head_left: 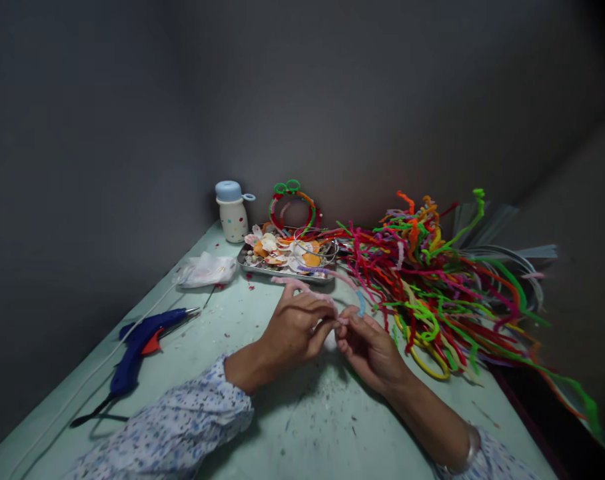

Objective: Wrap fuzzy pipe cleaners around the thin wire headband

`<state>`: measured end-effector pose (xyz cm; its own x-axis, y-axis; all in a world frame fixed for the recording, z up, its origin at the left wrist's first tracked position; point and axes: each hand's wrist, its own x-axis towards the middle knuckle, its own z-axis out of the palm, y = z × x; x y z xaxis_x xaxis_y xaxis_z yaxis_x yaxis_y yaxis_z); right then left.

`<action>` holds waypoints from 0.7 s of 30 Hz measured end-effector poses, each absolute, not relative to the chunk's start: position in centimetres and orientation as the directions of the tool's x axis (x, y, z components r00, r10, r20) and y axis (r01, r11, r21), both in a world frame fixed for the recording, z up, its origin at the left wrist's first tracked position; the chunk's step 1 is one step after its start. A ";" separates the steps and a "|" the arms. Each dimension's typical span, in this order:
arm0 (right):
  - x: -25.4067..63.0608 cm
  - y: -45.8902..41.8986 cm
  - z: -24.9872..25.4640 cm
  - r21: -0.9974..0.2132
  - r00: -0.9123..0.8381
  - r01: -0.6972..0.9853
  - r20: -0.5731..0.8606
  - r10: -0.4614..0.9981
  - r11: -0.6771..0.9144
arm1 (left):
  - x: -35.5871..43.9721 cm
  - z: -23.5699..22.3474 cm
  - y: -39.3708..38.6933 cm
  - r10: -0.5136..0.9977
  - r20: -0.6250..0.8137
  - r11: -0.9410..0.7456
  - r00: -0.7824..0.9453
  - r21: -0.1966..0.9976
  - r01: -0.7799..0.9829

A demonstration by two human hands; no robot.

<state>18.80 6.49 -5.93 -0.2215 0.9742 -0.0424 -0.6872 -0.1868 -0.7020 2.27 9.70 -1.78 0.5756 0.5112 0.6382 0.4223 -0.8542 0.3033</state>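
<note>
My left hand (295, 327) and my right hand (370, 350) meet above the pale green table, their fingertips pinching a pink pipe cleaner (302, 288). Its length runs back and left from my fingers toward a metal tray. A short blue pipe cleaner (361, 303) rises just beyond my right fingers, and I cannot tell whether it joins the pink one. Just past my right hand lies a large tangled heap of multicoloured pipe cleaners (432, 287). The exact twist between my fingertips is hidden.
A blue hot glue gun (142, 347) lies left of my left forearm, with a white cable (90, 373) along the table. Farther back are a metal tray (282, 272) of shells, a white plastic bag (207, 270), a polka-dot bottle (233, 220) and a pipe-cleaner ring (292, 207).
</note>
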 end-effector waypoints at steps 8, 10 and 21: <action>18.8 6.6 -5.7 -0.709 -0.170 -0.686 -0.065 0.983 -0.165 | 2.6 -1.8 9.8 0.589 0.614 -0.808 0.526 0.429 0.403; 18.8 6.6 -5.7 -0.716 -0.156 -0.681 -0.068 0.985 -0.157 | 2.6 -1.8 9.8 0.597 0.617 -0.802 0.513 0.447 0.396; 18.4 6.4 -5.5 -0.798 -0.132 -0.591 -0.049 0.990 -0.118 | 2.6 -1.8 9.9 0.719 0.514 -0.689 0.468 0.611 0.390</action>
